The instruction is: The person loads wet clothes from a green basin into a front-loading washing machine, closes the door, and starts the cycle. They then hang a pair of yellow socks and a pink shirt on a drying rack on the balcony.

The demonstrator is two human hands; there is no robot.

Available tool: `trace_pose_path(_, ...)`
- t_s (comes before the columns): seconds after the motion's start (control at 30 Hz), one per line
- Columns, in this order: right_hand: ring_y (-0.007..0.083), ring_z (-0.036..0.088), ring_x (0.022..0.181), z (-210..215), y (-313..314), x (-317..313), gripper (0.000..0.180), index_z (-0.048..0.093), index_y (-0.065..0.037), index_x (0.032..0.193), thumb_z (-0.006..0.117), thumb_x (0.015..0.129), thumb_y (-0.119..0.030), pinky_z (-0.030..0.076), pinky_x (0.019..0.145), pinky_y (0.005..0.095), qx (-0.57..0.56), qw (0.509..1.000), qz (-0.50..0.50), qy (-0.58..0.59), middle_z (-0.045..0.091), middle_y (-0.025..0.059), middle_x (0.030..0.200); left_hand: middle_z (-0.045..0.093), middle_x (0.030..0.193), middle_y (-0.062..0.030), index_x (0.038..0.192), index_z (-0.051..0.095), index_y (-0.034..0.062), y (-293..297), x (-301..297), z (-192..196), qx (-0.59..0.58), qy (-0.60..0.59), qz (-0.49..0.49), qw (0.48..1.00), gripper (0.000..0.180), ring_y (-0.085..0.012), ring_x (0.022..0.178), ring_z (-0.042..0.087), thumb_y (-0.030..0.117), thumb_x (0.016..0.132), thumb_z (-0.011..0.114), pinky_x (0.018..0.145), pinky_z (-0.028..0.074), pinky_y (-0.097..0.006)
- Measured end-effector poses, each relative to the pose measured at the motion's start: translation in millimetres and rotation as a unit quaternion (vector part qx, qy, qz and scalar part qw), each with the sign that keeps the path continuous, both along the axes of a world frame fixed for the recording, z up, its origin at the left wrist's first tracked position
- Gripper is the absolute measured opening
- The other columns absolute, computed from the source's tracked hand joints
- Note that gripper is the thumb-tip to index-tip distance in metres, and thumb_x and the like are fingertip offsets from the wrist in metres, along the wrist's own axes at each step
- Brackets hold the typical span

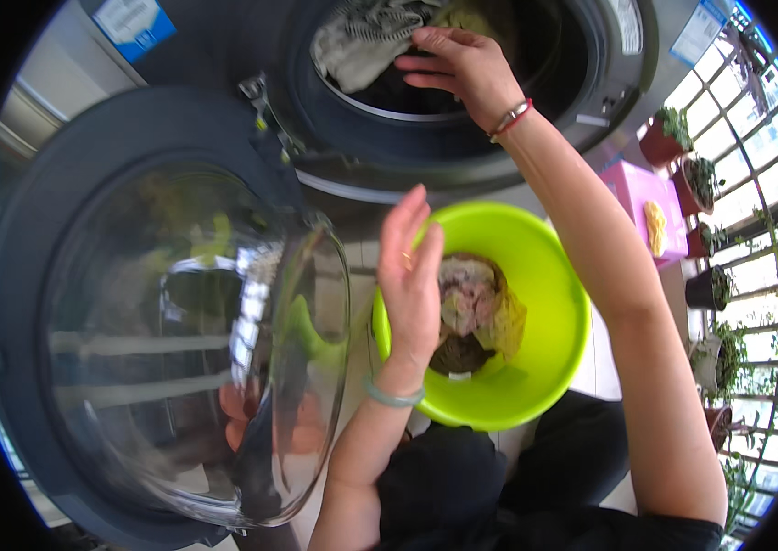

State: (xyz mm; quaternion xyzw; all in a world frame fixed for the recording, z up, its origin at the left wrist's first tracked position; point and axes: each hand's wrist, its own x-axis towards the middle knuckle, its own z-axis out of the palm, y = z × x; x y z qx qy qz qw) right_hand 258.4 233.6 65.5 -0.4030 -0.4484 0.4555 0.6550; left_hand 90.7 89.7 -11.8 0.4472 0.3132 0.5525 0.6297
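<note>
Lime-green basin (536, 386) of crumpled clothes (473, 312) below two raised hands.
Right hand (464, 66) reaches arm-outstretched into the washer drum, fingers spread flat on the grey striped cloth (361, 41) just left of it; left hand (412, 285) hovers upright, open, empty, over the basin's near rim.

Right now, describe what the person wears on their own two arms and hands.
Both forearms are bare, with no sleeves showing. The left hand has a pale green bangle at the wrist and a thin ring on one finger. The right hand has a red and silver bracelet around its wrist.
</note>
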Motion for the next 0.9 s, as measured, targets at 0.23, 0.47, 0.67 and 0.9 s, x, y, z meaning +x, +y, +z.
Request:
trace_pose_path(0.23, 0.0223, 0.071, 0.078, -167.3, -153.1, -32.9, 0.031, 0.069, 0.003, 0.087, 0.059, 0.089, -0.026, 0.054, 0.065, 0.0365, -0.107, 0.612, 0.501, -0.602, 0.071, 0.0167, 0.085, 0.056, 0.129, -0.0085, 0.126, 0.054, 0.005, -5.2, -9.1, -24.7, -0.047, -0.003, 0.028, 0.999, 0.032, -0.0159, 0.118, 0.052, 0.015, 0.096, 0.057, 0.1, 0.04, -0.031)
trace_pose_path(0.47, 0.0276, 0.068, 0.102, -237.1, -206.9, -99.0, 0.029, 0.073, -0.006, 0.104, 0.072, 0.078, -0.019, 0.055, 0.081, 0.0372, -0.243, 0.404, 0.456, -0.755, 0.069, 0.0129, 0.112, 0.058, 0.127, -0.0103, 0.125, 0.055, 0.0037, -5.6, -13.6, -22.1, -0.045, 0.011, 0.03, 0.998, 0.03, -0.0173, 0.115, 0.055, 0.012, 0.096, 0.055, 0.097, 0.043, -0.031)
trace_pose_path(0.67, 0.0284, 0.071, 0.088, -260.0, -207.9, -68.9, 0.023, 0.073, 0.002, 0.087, 0.067, 0.075, -0.017, 0.057, 0.073, 0.037, -0.311, 0.552, 0.382, -0.673, 0.072, 0.0161, 0.094, 0.059, 0.125, -0.0098, 0.123, 0.056, 0.0039, -7.0, -18.5, -25.3, -0.06, 0.018, -0.002, 0.998, 0.029, -0.0173, 0.112, 0.057, 0.012, 0.096, 0.054, 0.095, 0.044, -0.031)
trace_pose_path(0.9, 0.0377, 0.064, 0.076, -132.4, -223.1, 6.8, 0.042, 0.066, 0.003, 0.097, 0.066, 0.07, -0.029, 0.051, 0.072, 0.044, -0.277, 0.736, 0.286, -0.547, 0.064, 0.0222, 0.075, 0.062, 0.12, -0.0078, 0.121, 0.057, 0.0048, -7.3, -26.3, -30.2, -0.106, 0.027, -0.046, 0.993, 0.026, -0.0168, 0.109, 0.058, 0.012, 0.096, 0.055, 0.093, 0.045, -0.031)
